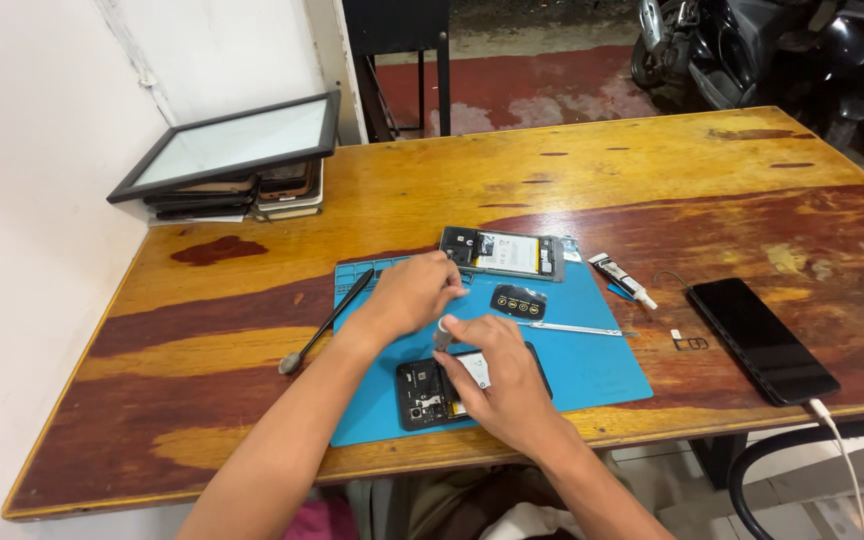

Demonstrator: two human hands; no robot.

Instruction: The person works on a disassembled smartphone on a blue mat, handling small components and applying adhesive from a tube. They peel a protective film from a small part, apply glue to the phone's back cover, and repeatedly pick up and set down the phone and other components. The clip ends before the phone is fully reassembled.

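The opened phone (422, 395) lies face down on the blue mat (602, 370), directly under the right hand (497, 375) and just below the left hand (414, 293), its long axis running left to right along the near table edge. The right hand rests on it, fingers pinched narrow around a small pale part (443, 334). The left hand, loosely curled, meets that part from above; whether it grips anything I cannot tell.

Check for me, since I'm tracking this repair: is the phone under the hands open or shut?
Open: the phone on the blue mat shows bare internal parts, no back cover.
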